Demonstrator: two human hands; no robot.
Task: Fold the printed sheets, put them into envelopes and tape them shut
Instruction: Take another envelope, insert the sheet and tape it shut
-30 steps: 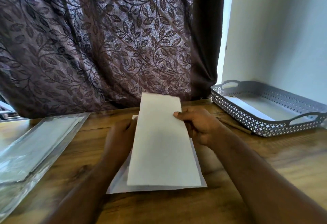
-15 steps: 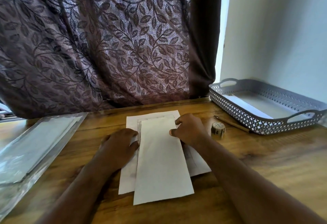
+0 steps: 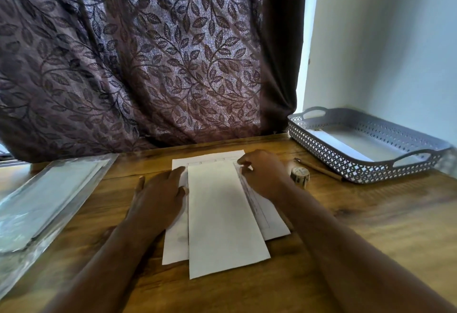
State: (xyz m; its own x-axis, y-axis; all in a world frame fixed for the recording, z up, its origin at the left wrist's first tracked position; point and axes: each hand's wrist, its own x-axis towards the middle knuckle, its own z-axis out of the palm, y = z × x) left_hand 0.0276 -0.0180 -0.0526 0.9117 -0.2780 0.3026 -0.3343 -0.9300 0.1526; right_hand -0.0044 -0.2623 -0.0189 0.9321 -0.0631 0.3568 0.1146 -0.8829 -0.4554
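Note:
A long white envelope (image 3: 222, 218) lies lengthwise on the wooden table, on top of a printed sheet (image 3: 207, 158) whose edges stick out at the far end and both sides. My left hand (image 3: 158, 196) lies flat on the sheet's left part, fingers straight, beside the envelope's left edge. My right hand (image 3: 264, 174) is at the envelope's far right corner with its fingers curled down onto the paper there; what they pinch is hidden. A small roll of tape (image 3: 299, 175) stands on the table just right of my right hand.
A grey perforated tray (image 3: 321, 154) with a white envelope inside sits at the back right against the wall. A pencil (image 3: 319, 169) lies between tray and tape. A clear plastic pack (image 3: 47, 201) of envelopes lies at the left. A patterned curtain hangs behind the table.
The envelope, held raised a second ago, has been laid flat on the sheet. My left hand flattened out beside it and my right hand stayed at its far right corner.

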